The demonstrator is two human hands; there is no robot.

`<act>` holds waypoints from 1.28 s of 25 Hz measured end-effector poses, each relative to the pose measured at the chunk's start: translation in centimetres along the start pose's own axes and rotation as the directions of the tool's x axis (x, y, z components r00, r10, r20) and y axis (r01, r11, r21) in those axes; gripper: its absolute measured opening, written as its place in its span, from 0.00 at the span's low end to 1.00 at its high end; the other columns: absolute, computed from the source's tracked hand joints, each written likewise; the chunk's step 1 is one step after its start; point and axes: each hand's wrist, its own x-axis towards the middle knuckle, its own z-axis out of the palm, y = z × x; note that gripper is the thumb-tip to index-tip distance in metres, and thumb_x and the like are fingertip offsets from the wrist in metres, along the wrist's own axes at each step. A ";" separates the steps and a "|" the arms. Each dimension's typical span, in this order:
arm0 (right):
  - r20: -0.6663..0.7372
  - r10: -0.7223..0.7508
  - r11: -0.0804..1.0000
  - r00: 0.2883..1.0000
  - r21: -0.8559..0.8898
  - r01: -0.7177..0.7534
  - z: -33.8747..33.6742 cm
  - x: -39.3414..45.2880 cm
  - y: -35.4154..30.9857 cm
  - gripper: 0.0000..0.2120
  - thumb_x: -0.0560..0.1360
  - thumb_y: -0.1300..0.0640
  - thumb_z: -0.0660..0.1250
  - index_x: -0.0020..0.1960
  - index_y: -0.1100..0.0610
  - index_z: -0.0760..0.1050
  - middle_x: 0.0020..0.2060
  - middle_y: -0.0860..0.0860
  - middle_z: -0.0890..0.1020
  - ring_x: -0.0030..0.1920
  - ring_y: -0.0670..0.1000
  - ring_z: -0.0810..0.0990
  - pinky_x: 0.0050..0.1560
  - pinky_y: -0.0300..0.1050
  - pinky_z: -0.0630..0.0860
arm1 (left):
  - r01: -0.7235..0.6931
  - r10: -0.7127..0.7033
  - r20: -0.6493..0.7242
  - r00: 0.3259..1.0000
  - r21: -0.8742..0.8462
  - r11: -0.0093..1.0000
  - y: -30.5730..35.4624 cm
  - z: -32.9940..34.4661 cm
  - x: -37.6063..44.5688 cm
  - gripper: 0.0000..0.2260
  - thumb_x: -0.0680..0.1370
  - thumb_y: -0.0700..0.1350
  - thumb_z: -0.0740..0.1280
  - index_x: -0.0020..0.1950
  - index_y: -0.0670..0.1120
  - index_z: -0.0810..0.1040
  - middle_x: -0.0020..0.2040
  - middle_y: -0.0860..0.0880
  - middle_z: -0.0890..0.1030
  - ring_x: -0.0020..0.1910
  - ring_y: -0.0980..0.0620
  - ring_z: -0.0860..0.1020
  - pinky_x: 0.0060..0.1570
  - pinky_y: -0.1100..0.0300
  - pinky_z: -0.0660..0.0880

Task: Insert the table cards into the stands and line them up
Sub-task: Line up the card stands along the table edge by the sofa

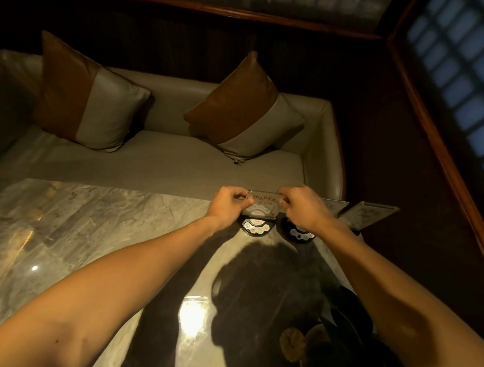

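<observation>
A clear acrylic table card [263, 203] with printed lettering stands upright over a black round stand [256, 227] with small buttons, at the far edge of the marble table [94, 227]. My left hand [228, 207] pinches the card's left edge and my right hand [303, 209] pinches its right edge. Whether the card sits in the stand's slot I cannot tell. A second black stand [298, 235] lies partly under my right hand. To the right stand two more clear cards [334, 206] [368, 216].
A grey sofa [167, 163] with two brown-and-grey cushions [84, 93] [244, 108] runs behind the table. A dark plant [337, 334] sits at the near right. A wooden-framed wall with a lattice window [462, 68] closes the right side.
</observation>
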 end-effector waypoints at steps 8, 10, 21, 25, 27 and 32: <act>0.009 0.059 0.998 0.998 -0.020 -0.059 -0.3 -0.1 -0.2 0.24 0.79 0.59 0.64 0.74 0.53 0.68 0.63 0.54 0.82 0.67 0.56 0.76 0.79 0.58 0.51 | 0.090 -0.091 0.108 0.990 0.016 0.996 0.3 -1.2 -0.3 0.18 0.76 0.41 0.72 0.65 0.46 0.80 0.58 0.49 0.83 0.58 0.51 0.81 0.62 0.54 0.77; -0.016 0.052 0.999 0.999 0.000 -0.052 -0.7 -0.4 -0.7 0.28 0.78 0.58 0.66 0.77 0.54 0.65 0.68 0.56 0.77 0.71 0.58 0.73 0.79 0.60 0.52 | 0.085 -0.088 0.106 0.990 0.035 0.996 0.8 -2.5 -1.1 0.20 0.76 0.42 0.72 0.68 0.46 0.78 0.60 0.49 0.81 0.57 0.52 0.80 0.56 0.60 0.77; 0.030 -0.106 0.972 0.994 0.215 0.097 -1.5 -5.7 -14.2 0.43 0.71 0.37 0.73 0.80 0.44 0.57 0.81 0.51 0.57 0.81 0.54 0.55 0.77 0.57 0.59 | 0.047 -0.058 0.053 0.997 0.193 0.980 3.1 -15.3 -13.4 0.33 0.72 0.62 0.73 0.74 0.52 0.70 0.73 0.52 0.71 0.73 0.50 0.69 0.68 0.54 0.67; 0.083 -0.167 0.931 0.982 0.342 0.129 0.4 -8.0 -21.6 0.51 0.67 0.33 0.74 0.81 0.38 0.49 0.83 0.48 0.48 0.82 0.54 0.49 0.77 0.60 0.57 | 0.056 -0.049 -0.063 0.997 0.126 0.990 2.3 -22.3 -20.0 0.38 0.69 0.68 0.71 0.75 0.55 0.69 0.76 0.53 0.67 0.75 0.50 0.64 0.71 0.51 0.64; 0.107 -0.216 0.906 0.971 0.393 0.158 1.8 -9.4 -25.7 0.55 0.65 0.32 0.76 0.81 0.39 0.46 0.83 0.48 0.45 0.82 0.53 0.46 0.77 0.59 0.56 | 0.076 -0.063 -0.138 0.988 0.091 0.993 0.7 -25.9 -23.5 0.39 0.68 0.70 0.70 0.75 0.56 0.68 0.77 0.54 0.66 0.76 0.51 0.64 0.71 0.51 0.63; 0.177 -0.310 0.854 0.934 0.483 0.192 7.1 -12.2 -35.2 0.64 0.61 0.32 0.79 0.82 0.43 0.41 0.83 0.48 0.43 0.82 0.50 0.41 0.78 0.55 0.52 | 0.106 -0.099 -0.295 0.950 0.010 0.994 -4.8 -33.6 -31.8 0.39 0.68 0.70 0.70 0.75 0.55 0.68 0.76 0.54 0.68 0.75 0.52 0.65 0.69 0.56 0.62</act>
